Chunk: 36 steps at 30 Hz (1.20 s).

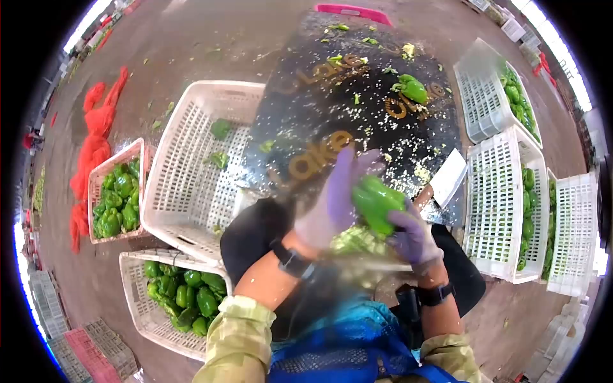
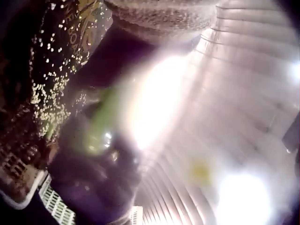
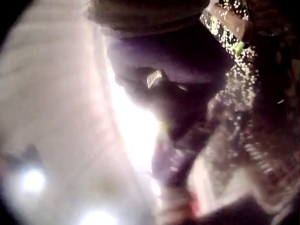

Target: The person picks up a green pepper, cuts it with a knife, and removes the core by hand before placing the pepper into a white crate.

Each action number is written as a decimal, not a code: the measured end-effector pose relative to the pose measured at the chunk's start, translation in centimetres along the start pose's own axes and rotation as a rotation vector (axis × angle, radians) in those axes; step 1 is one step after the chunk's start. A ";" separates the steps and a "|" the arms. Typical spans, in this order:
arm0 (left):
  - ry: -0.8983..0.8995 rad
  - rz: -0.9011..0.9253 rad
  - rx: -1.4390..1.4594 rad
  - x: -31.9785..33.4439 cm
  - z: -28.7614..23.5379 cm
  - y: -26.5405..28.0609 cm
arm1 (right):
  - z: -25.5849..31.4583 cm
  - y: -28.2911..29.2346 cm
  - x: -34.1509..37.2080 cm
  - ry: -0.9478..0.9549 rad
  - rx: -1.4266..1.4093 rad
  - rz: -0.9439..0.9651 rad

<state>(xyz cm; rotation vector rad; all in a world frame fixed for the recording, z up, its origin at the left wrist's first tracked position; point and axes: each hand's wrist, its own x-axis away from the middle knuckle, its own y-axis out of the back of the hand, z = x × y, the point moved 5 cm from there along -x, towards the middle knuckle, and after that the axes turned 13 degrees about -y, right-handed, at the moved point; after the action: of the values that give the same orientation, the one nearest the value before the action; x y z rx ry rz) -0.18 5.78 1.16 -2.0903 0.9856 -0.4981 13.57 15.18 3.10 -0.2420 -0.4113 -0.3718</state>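
Note:
A green bell pepper (image 1: 378, 205) is held between two gloved hands over the near edge of the dark board. My left hand (image 1: 333, 201), in a purple and white glove, holds its left side with the fingers toward the far end, blurred. My right hand (image 1: 416, 237) grips its right lower side, thumb and fingers bent against it. Part of the pepper (image 2: 104, 119) shows green among dark purple glove parts in the left wrist view; glare hides much there. In the right wrist view the right glove (image 3: 173, 65) is dark and its hold mostly hidden. A broad-bladed knife (image 1: 449, 179) lies just beyond the right hand.
The board (image 1: 306, 108) carries scattered seeds, scraps and another bell pepper (image 1: 412, 88). A white crate (image 1: 167, 159) with a few pieces stands left, and a crate of peppers (image 1: 131, 306) sits nearer. More crates (image 1: 491, 204) line the right. Red netting (image 1: 96, 153) lies far left.

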 end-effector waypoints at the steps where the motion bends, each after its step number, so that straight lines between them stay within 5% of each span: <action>1: -0.039 0.056 -0.146 0.3 -0.9 -0.7 | -0.7 0.6 0.0 -0.167 -0.222 0.039; 2: 0.195 -0.169 -0.078 0.2 -1.0 -0.3 | -0.4 4.3 0.8 -0.005 0.226 -0.172; 4: 0.157 -0.226 0.043 0.2 -0.9 0.6 | 1.7 10.7 2.9 0.183 -0.148 -0.061; 6: 0.095 -0.234 0.108 0.1 -0.9 1.6 | 7.6 14.7 5.4 0.388 -1.055 0.334; 9: 0.134 -0.333 0.113 0.4 -0.9 1.0 | 12.5 19.6 7.5 0.721 -1.157 0.182; 11: 0.127 -0.336 0.125 0.1 -0.9 0.4 | 13.9 19.0 4.1 0.512 -0.670 0.238; 12: 0.125 -0.336 0.130 -0.1 -0.9 0.1 | 13.4 18.9 0.9 0.481 -0.547 0.012; 14: 0.109 -0.375 0.161 -0.3 -1.0 0.1 | 14.1 14.0 -5.1 0.005 0.176 -0.451; 17: 0.119 -0.481 0.271 -0.6 -1.5 0.3 | 13.9 11.5 -14.8 0.131 1.114 -0.343; 19: 0.063 -0.476 0.201 -0.4 -2.4 0.4 | 14.7 10.9 -19.5 0.037 1.404 -0.451; 22: 0.084 -0.541 0.172 -0.3 -2.9 0.3 | 14.8 12.3 -25.9 -0.177 1.451 -0.512; 26: 0.111 -0.589 0.186 -0.6 -3.0 1.2 | 14.2 12.2 -30.2 -0.300 1.627 -0.427; 28: 0.151 -0.666 0.199 -0.5 -2.9 1.3 | 12.6 13.6 -31.6 -0.201 1.595 -0.518; 29: 0.181 -0.534 0.368 0.1 -1.8 2.3 | 12.4 13.7 -31.5 -0.166 1.585 -0.567; 31: 0.171 -0.642 0.194 -0.6 -2.7 0.9 | 12.8 13.4 -30.0 -0.184 1.591 -0.616; 33: 0.177 -0.537 0.171 -0.6 -2.6 0.2 | 13.2 12.9 -27.7 -0.084 1.244 -0.649; 35: 0.185 -0.420 0.174 -0.7 -2.3 -0.9 | 11.9 12.3 -25.8 0.274 0.749 -0.432; 36: 0.199 -0.362 0.183 -0.5 -2.3 -1.7 | 13.7 8.1 -21.1 0.021 0.464 -0.382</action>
<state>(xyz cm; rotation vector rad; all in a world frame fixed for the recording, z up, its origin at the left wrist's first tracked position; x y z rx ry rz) -1.10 5.80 3.88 -2.0849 0.6383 -0.9584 -5.84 33.00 5.01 0.2976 -0.5116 -0.6391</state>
